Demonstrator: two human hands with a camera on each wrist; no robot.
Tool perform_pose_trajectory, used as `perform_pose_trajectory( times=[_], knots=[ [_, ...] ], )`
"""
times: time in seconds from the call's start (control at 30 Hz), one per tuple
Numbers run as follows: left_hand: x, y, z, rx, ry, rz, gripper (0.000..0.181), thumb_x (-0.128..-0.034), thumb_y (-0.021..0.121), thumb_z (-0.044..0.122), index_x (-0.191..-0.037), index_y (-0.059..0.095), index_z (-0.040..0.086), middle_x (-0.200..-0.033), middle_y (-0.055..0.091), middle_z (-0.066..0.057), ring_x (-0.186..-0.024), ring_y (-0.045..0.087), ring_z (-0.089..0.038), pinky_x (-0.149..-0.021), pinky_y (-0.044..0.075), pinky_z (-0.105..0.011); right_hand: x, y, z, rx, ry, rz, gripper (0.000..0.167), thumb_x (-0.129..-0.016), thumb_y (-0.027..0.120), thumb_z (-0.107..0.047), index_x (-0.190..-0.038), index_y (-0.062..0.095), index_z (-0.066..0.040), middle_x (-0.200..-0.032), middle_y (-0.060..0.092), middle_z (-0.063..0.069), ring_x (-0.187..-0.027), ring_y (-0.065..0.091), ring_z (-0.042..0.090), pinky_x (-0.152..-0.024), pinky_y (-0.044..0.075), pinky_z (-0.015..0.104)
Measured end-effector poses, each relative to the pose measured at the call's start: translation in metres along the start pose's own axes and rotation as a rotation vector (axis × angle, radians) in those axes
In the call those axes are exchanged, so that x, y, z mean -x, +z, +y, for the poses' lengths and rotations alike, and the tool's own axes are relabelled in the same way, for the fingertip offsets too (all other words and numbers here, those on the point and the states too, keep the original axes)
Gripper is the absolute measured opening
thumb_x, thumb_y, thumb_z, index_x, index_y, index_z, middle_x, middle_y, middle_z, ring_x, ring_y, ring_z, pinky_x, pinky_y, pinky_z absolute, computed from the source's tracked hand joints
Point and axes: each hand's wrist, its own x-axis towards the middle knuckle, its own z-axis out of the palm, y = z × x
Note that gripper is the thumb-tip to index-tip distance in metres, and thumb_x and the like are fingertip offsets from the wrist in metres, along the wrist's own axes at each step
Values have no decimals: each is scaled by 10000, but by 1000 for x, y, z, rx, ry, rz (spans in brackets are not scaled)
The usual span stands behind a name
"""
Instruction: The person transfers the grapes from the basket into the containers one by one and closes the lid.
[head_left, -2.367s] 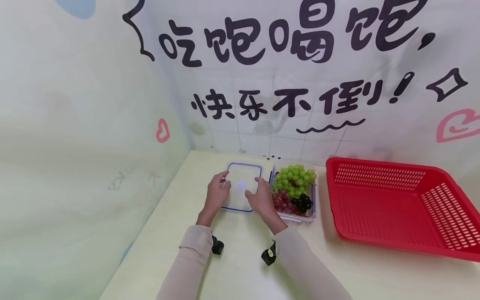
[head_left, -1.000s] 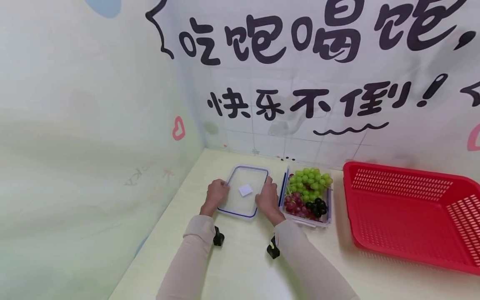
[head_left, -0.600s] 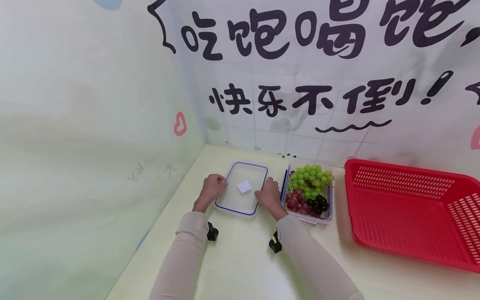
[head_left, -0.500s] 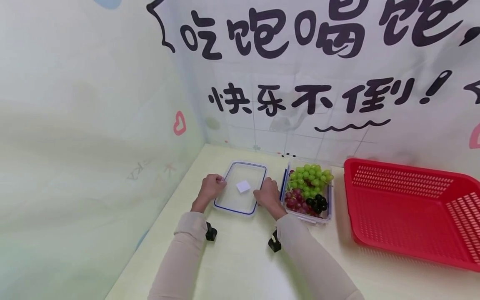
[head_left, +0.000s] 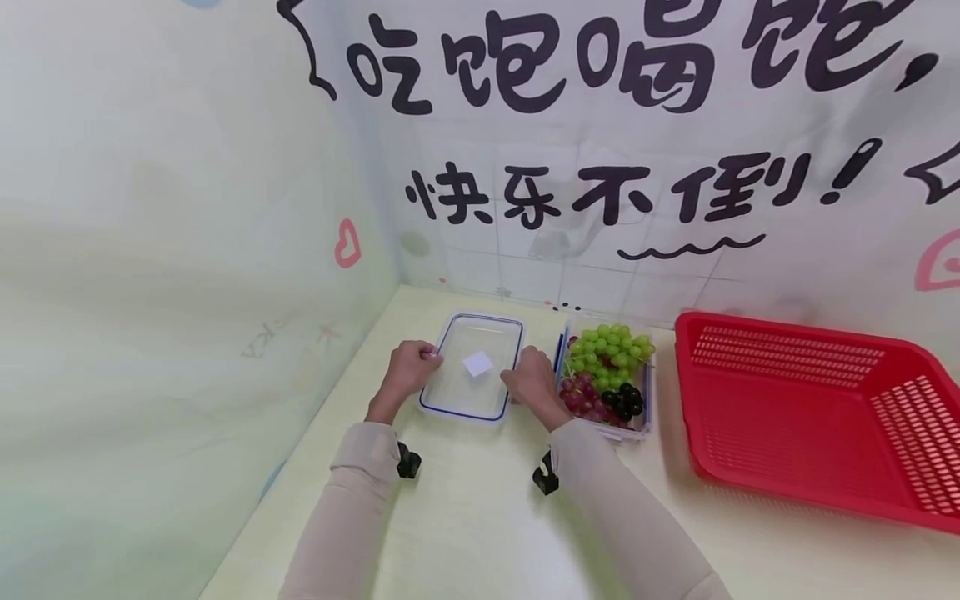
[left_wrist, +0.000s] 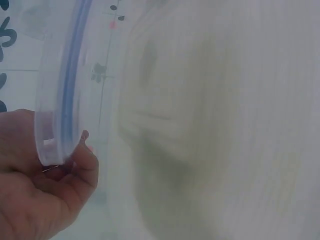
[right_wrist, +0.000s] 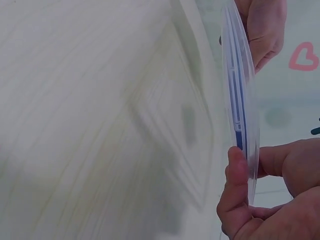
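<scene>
A clear plastic lid with a blue sealing strip is held between both hands, raised off the table in the wrist views. My left hand pinches its left edge, fingers curled beneath it in the left wrist view. On the opposite edge, my right hand grips with thumb and fingers; the right wrist view shows the lid edge-on between them. A white square shows in the lid's middle. Just right of my right hand stands a clear container filled with green grapes, red grapes and black grapes.
A large red plastic basket with perforated sides stands on the right of the pale table. A printed curtain with Chinese lettering hangs behind the table. Another pale curtain borders the left side.
Both hands, earlier spread around the lid with fingers apart, have closed on its two side edges. The lid has come up from the table and shifted slightly left. The head view has turned somewhat.
</scene>
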Motion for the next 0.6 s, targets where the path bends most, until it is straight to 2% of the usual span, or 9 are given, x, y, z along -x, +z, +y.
perform_pose_trajectory(
  times=[0.3, 0.43, 0.6],
  knots=[
    [0, -4, 12, 8, 35, 23, 306, -922, 649, 136, -1183, 685, -19, -1025, 682, -157, -845, 578, -224, -694, 499, -276, 0, -18, -6, 22, -6, 24, 517, -905, 686, -130, -1363, 500, 17, -1148, 636, 191, -591, 648, 165, -503, 515, 197],
    [1, -6, 20, 12, 49, 30, 312, -914, 641, 135, -1184, 691, -12, -1003, 679, -148, -827, 570, -213, -667, 476, -257, 2, -28, -10, 35, -30, 36, 542, -909, 689, -148, -1387, 493, 18, -1103, 662, 178, -580, 647, 152, -509, 522, 204],
    [3, -8, 28, 32, 82, 35, 249, -911, 635, 129, -1102, 733, 3, -897, 654, -115, -749, 539, -189, -604, 427, -247, 3, -40, -12, 24, -62, 29, 540, -914, 681, -149, -1387, 489, 28, -942, 685, 140, -566, 662, 152, -547, 546, 215]
  ],
)
